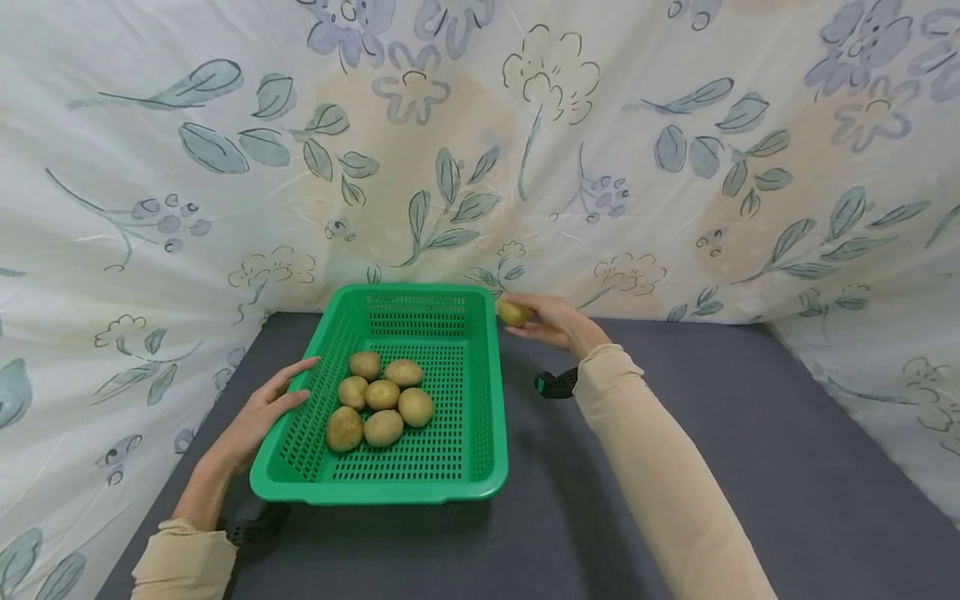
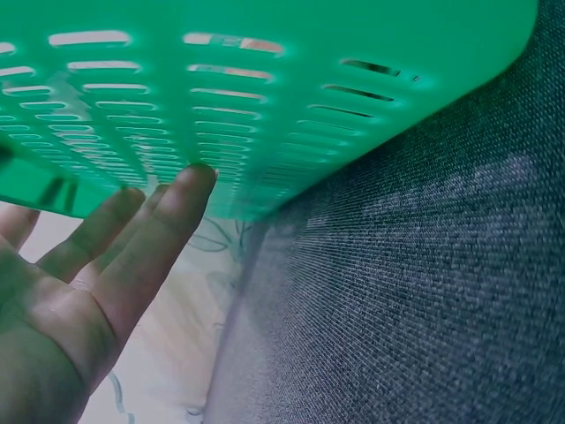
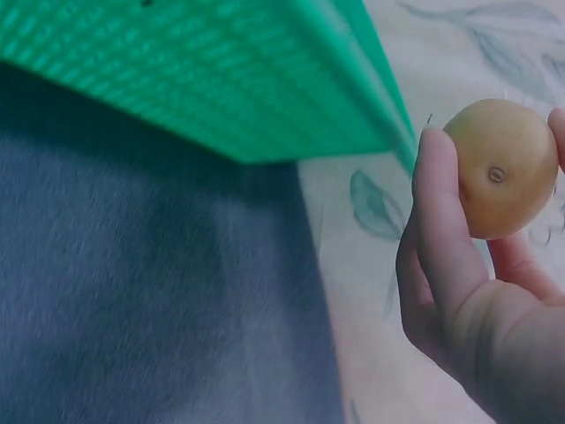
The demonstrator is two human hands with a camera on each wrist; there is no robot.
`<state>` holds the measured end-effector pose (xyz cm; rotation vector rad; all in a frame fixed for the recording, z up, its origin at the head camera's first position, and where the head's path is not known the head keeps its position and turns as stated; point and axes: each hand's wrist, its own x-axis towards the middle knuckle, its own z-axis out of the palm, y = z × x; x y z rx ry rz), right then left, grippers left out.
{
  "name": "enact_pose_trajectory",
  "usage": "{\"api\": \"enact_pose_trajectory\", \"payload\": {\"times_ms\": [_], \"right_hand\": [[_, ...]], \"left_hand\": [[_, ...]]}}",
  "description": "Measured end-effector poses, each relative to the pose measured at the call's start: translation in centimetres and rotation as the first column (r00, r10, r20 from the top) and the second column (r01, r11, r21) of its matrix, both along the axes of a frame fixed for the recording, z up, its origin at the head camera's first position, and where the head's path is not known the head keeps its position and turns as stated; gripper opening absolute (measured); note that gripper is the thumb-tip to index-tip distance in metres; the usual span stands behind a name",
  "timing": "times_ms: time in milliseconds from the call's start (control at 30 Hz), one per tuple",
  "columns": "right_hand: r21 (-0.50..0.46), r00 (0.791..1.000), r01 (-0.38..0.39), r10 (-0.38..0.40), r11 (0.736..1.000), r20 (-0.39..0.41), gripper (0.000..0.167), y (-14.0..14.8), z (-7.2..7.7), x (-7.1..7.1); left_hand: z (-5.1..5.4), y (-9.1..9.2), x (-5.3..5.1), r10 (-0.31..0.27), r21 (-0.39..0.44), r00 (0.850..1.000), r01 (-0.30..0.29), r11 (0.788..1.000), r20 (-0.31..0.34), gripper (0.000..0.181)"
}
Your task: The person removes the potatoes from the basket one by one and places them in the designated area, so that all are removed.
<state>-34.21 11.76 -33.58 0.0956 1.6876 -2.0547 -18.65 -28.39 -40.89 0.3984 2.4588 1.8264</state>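
We see a green basket [image 1: 378, 493] on a dark counter [image 1: 720, 433]. Just beside its far R corner, a person's R hand [image 1: 553, 322] pinches a potato [image 1: 512, 313] btwn thumb & fingers. At the basket's L side, the L hand [image 1: 255, 421] rests on its rim, fingers fairly straight, well apart from that potato. 7 more potatoes [image 1: 382, 395] sit inside the basket, mostly L of its middle. Floral cloth [image 1: 465, 167] hangs behind it.

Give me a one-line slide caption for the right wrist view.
Right hand holding a potato beside a green basket, with floral cloth behind.
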Motion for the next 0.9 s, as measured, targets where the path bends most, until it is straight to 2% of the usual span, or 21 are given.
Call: {"api": "enact_pose_trajectory", "payload": {"times_ms": [300,467,633,900], "right_hand": [[0.055,1.000,0.028,-0.028,0.998,-0.014,0.042,2.2,-2.4,-0.2],[0.063,0.995,0.089,-0.092,0.994,0.041,0.032,3.6,-4.1,0.0],[0.055,0.990,0.110,-0.114,0.992,0.078,0.039,4.7,-5.6,0.3],[0.117,0.995,0.074,-0.081,0.990,0.058,0.048,5.6,-7.6,0.9]], "left_hand": [[0.0,0.0,0.0,-0.003,0.000,1.000,0.003,1.000,-0.001,0.054],[-0.1,-0.1,-0.1,-0.003,-0.019,1.000,0.002,1.000,-0.023,0.053],[-0.1,-0.1,-0.1,-0.002,-0.025,1.000,0.001,1.000,-0.027,0.053],[0.0,0.0,0.0,-0.002,-0.019,1.000,0.001,1.000,-0.022,0.053]]}}
